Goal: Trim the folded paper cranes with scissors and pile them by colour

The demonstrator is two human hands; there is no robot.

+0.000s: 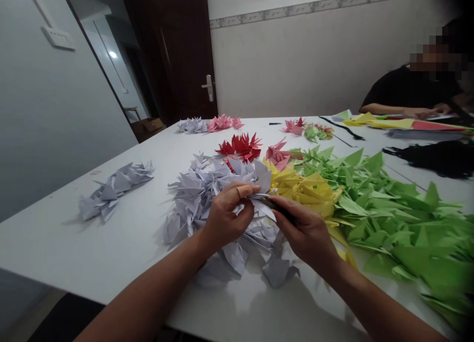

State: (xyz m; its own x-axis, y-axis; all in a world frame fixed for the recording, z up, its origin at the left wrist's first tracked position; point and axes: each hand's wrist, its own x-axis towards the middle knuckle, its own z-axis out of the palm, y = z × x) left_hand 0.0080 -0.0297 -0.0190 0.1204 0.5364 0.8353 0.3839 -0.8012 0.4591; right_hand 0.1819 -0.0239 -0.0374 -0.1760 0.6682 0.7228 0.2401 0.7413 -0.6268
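Between my two hands is a pale folded paper piece (265, 209), with its pointed flaps showing. My left hand (230, 211) pinches its left side, thumb and fingers closed. My right hand (307, 228) is wrapped round a slim dark tool (284, 211) whose tip meets the paper; its exact kind is hard to make out. Beneath and behind my hands spreads a heap of pale lavender-white folded paper cranes (192, 193). A yellow paper pile (311, 191) lies just beyond my right hand, and a large green paper pile (392, 213) is to its right.
Red cranes (242, 145) and pink cranes (278, 154) lie behind the heap. A row of pale cranes (116, 186) lies at left on the white table (155, 250). Black cords (433, 158) and coloured paper sheets (392, 123) are at right, near a seated person (403, 92).
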